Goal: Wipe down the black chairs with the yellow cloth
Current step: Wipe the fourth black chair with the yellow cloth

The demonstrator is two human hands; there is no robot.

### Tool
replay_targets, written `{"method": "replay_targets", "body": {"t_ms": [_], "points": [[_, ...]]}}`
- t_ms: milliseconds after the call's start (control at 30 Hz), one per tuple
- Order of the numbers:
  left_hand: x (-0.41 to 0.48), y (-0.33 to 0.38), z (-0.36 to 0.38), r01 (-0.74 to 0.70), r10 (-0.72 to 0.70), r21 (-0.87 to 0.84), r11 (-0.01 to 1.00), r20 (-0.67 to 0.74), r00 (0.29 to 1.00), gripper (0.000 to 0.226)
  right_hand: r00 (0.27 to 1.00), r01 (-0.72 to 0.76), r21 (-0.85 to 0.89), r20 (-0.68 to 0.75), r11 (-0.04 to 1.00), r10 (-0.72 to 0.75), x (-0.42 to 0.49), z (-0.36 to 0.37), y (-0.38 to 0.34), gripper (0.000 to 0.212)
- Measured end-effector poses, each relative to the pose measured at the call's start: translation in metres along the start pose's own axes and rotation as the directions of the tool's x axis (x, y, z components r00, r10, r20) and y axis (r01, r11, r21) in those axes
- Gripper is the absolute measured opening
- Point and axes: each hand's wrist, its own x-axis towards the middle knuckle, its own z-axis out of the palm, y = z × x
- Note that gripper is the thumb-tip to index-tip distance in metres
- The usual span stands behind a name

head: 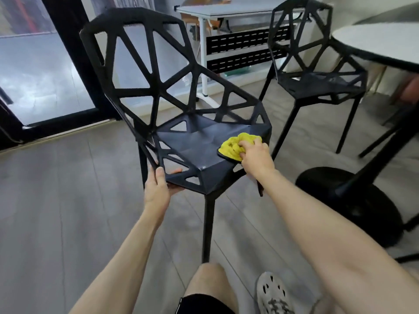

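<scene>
A black lattice chair (195,143) stands in front of me, its back to the left and its seat turned toward me. My left hand (159,185) grips the near left corner of the seat, thumb on top. My right hand (255,156) presses a bunched yellow cloth (234,146) onto the seat's right front part. A second black chair (317,82) of the same kind stands further back on the right, untouched.
A round white table (381,44) on a black pedestal base (353,205) is at the right. A white desk (217,12) stands behind the chairs, a dark-framed glass door (45,71) at the left. My knee and a grey clog (273,293) show at the bottom on the wood floor.
</scene>
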Motion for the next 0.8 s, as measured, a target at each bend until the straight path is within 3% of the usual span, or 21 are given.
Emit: {"method": "replay_targets", "body": {"t_ms": [67,133,167,233,300,367,433,500,633,800], "points": [[-0.021,-0.003,0.010,0.039,-0.038,-0.004,0.999,0.095,0.995,0.043,0.997,-0.068,-0.025,0.041,0.997,0.069,-0.003,-0.024,0.004,0.040],[-0.036,0.000,0.005,0.044,-0.058,0.116,0.992,0.120,0.991,0.055,0.998,-0.061,-0.012,0.028,0.998,0.061,-0.009,-0.040,0.006,0.042],[-0.040,0.005,-0.002,-0.023,0.000,0.251,0.968,0.092,0.996,0.061,0.999,-0.035,-0.005,0.004,0.999,0.035,-0.013,-0.043,0.005,0.042],[-0.039,0.019,-0.018,-0.222,0.257,0.538,0.813,0.011,0.966,0.058,1.000,0.030,-0.003,0.009,1.000,-0.030,-0.022,-0.043,-0.001,0.041],[-0.026,0.037,-0.030,-0.442,0.535,0.716,0.541,0.112,0.837,0.056,0.986,0.100,-0.050,0.139,0.994,-0.092,-0.031,-0.035,-0.010,0.041],[-0.004,0.060,-0.034,-0.662,0.591,0.742,0.110,0.486,0.644,0.072,0.966,0.149,-0.111,0.227,0.983,-0.121,-0.040,-0.024,-0.014,0.045],[0.017,0.082,-0.031,-0.731,0.380,0.629,-0.264,0.765,0.520,0.090,0.972,0.151,-0.106,0.196,0.983,-0.128,-0.045,-0.018,-0.013,0.046],[0.030,0.099,-0.025,-0.720,0.149,0.514,-0.466,0.848,0.509,0.098,0.975,0.161,-0.118,0.176,0.980,-0.139,-0.041,-0.016,-0.009,0.046],[0.051,0.105,-0.015,-0.757,-0.048,0.336,-0.560,0.899,0.435,0.092,0.975,0.196,-0.149,0.137,0.969,-0.176,-0.028,-0.012,-0.002,0.045],[0.055,0.103,-0.016,-0.824,-0.088,0.316,-0.470,0.912,0.400,0.083,0.973,0.211,-0.165,0.125,0.963,-0.192,-0.038,-0.008,-0.002,0.049]]}}
